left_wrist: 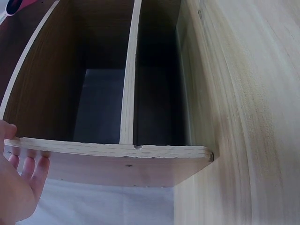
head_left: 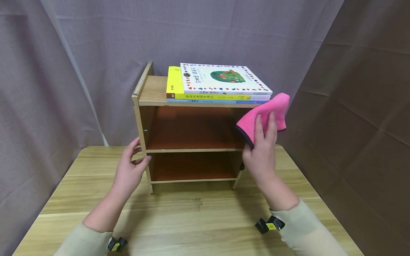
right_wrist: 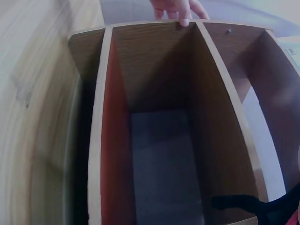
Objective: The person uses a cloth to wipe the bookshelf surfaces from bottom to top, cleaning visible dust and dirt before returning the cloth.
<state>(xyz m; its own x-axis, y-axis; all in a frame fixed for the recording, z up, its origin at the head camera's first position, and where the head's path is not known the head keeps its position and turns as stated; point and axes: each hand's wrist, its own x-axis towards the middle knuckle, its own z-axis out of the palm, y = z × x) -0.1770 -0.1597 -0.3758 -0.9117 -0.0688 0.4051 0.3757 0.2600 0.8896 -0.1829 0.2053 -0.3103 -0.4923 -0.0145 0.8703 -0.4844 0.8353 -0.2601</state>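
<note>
A small wooden shelf unit (head_left: 192,150) stands on the table, its compartments facing me. My left hand (head_left: 129,170) grips its left side panel, with the thumb at the front edge and the fingers against the outer face; the left wrist view shows this hand (left_wrist: 21,180) at that panel (left_wrist: 112,149). In my right hand (head_left: 263,151) is a pink cloth (head_left: 278,106) with a dark hem, held at the unit's upper right side. Two fingers lie along the cloth; the thumb is hidden. The cloth's dark hem (right_wrist: 262,206) shows in the right wrist view.
On the top board lie several stacked books, a white picture book (head_left: 224,78) uppermost and a yellow book (head_left: 174,81) under it. The wood-grain table (head_left: 195,220) extends in front. Grey curtains (head_left: 205,32) hang behind and at the sides.
</note>
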